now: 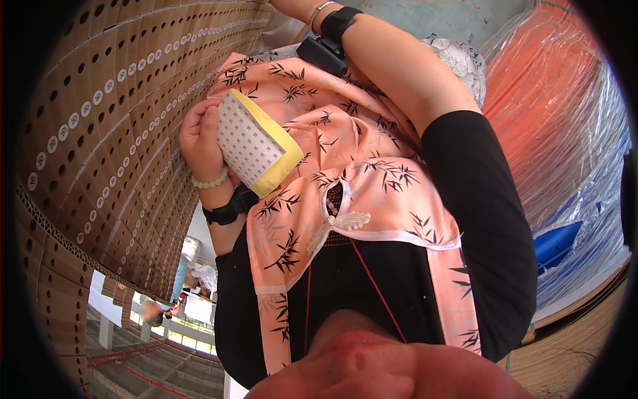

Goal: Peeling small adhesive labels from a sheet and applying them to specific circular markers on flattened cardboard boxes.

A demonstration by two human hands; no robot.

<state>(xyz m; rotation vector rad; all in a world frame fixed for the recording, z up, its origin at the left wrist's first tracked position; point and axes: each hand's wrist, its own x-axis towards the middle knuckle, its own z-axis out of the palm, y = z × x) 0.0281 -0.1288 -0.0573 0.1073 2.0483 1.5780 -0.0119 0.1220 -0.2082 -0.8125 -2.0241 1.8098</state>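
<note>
My left hand point(201, 138) holds a sheet of labels point(249, 136) in front of the apron, with the thumb on its near face and the other fingers partly behind it. The sheet is white with rows of small dark print, and its yellow backing shows along two edges. My right arm stretches forward past the apron. Only part of my right hand point(296, 6) shows at the top edge; its fingers are out of the picture, so what it touches is hidden. Beside my left hand rises a wall of stacked brown cartons point(126, 120) with round holes and round white labels.
Clear plastic film covers orange wrapped goods point(531, 73) on my right, with a blue object point(557, 246) below them. Flat cardboard point(571, 319) lies at the lower right. Grey floor point(425, 16) shows ahead. A distant person point(155, 312) appears at the lower left.
</note>
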